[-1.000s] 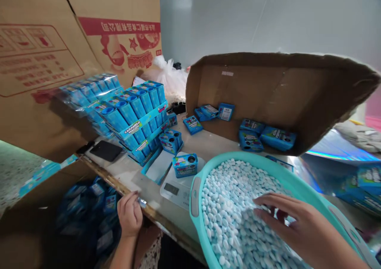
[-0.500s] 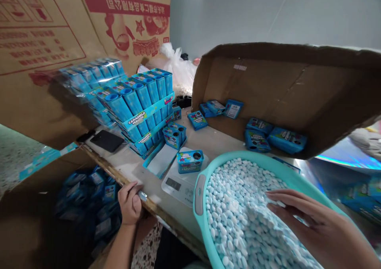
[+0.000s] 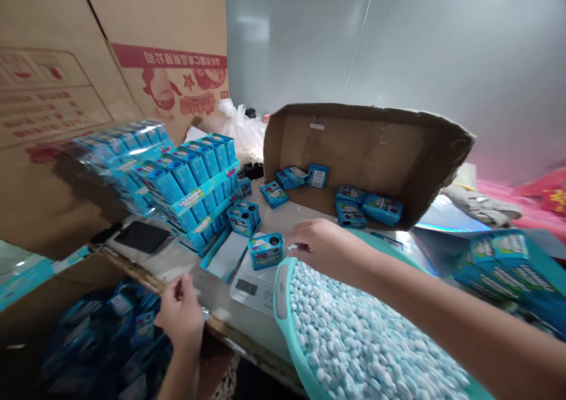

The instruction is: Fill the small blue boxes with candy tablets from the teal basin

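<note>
My right hand (image 3: 318,243) reaches across the near-left rim of a turquoise basin (image 3: 287,323) full of small wrapped candies (image 3: 354,329), pale blue and white. Its fingers are closed on some candies, and a white bit shows at the fingertips. Just left of them, a blue candy box (image 3: 265,251) with a round dark hole in its top stands on a white kitchen scale (image 3: 252,288). My left hand (image 3: 181,311) is by the table's front edge, fingers curled together, slightly blurred, with nothing visible in it.
Trays of blue boxes (image 3: 190,182) are stacked at the left. A tipped cardboard box (image 3: 345,146) holds several blue boxes behind the basin. Below left, an open carton holds many blue packs (image 3: 110,335). A dark phone-like slab (image 3: 141,236) lies near the edge.
My right hand has moved left from over the candies to beside the box on the scale. My left hand has come off the table edge and turned. The view has shifted right.
</note>
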